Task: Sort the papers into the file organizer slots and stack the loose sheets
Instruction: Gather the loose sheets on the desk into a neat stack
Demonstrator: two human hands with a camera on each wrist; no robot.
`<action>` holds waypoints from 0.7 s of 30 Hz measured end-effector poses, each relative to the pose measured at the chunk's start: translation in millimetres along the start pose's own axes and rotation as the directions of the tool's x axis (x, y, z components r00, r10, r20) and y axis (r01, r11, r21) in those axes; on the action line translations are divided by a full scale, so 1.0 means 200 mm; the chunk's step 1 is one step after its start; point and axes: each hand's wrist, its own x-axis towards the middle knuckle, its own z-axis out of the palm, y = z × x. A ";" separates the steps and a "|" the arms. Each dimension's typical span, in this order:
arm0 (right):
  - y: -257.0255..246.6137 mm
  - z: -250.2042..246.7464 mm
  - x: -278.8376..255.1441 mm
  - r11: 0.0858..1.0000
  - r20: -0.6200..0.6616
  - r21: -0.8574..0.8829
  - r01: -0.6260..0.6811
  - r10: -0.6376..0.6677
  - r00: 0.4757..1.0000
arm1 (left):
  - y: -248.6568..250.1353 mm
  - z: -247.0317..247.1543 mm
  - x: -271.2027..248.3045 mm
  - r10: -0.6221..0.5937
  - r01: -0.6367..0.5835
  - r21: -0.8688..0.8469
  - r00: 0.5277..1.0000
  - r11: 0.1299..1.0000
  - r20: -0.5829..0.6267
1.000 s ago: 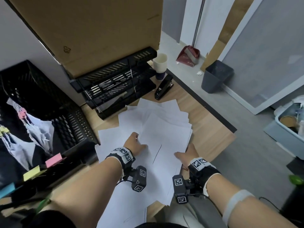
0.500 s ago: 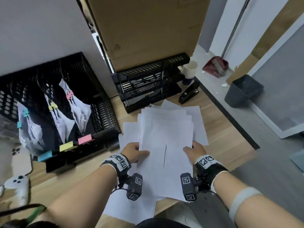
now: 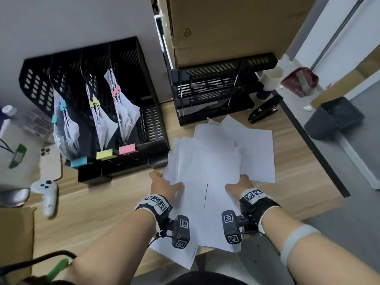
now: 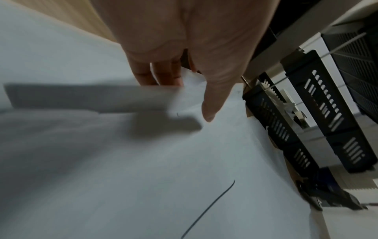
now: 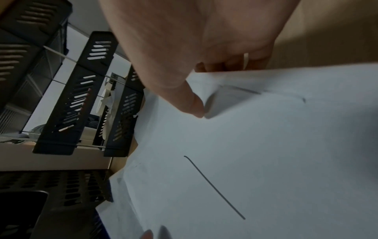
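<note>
While the loose sheets (image 3: 207,161) lie fanned on the table (image 3: 98,210) in front of the tray rack (image 3: 213,93), the left hand (image 3: 164,187) pinches their left edge, thumb on top, and the right hand (image 3: 240,186) pinches the right edge likewise. The file organizer (image 3: 92,112) stands just left, clipped papers (image 3: 125,114) in three slots.

A light wood-grain counter (image 3: 107,212) fills the lower view, its dark edge running from one toward four o'clock; a pale grey wall (image 3: 72,21) stands at eleven o'clock; a large cardboard box (image 3: 226,27) sits at twelve; grey floor (image 3: 339,182) spreads at three, with a dark waste bin (image 3: 333,118) at two and a red dustpan (image 3: 300,81) beyond it.
</note>
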 end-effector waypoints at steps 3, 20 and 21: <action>0.03 0.02 0.00 0.999 0.077 -0.046 0.006 -0.002 0.997 | 0.01 0.00 0.02 0.012 -0.021 0.083 0.994 0.996 0.108; -0.11 -0.35 -0.23 0.689 -0.411 0.604 0.400 -0.161 0.897 | 0.55 -0.06 -0.16 0.499 -0.366 -0.378 0.789 0.851 0.359; -0.14 -0.40 -0.29 0.646 -0.451 0.612 0.456 -0.189 0.872 | 0.60 -0.07 -0.18 0.551 -0.398 -0.422 0.759 0.815 0.348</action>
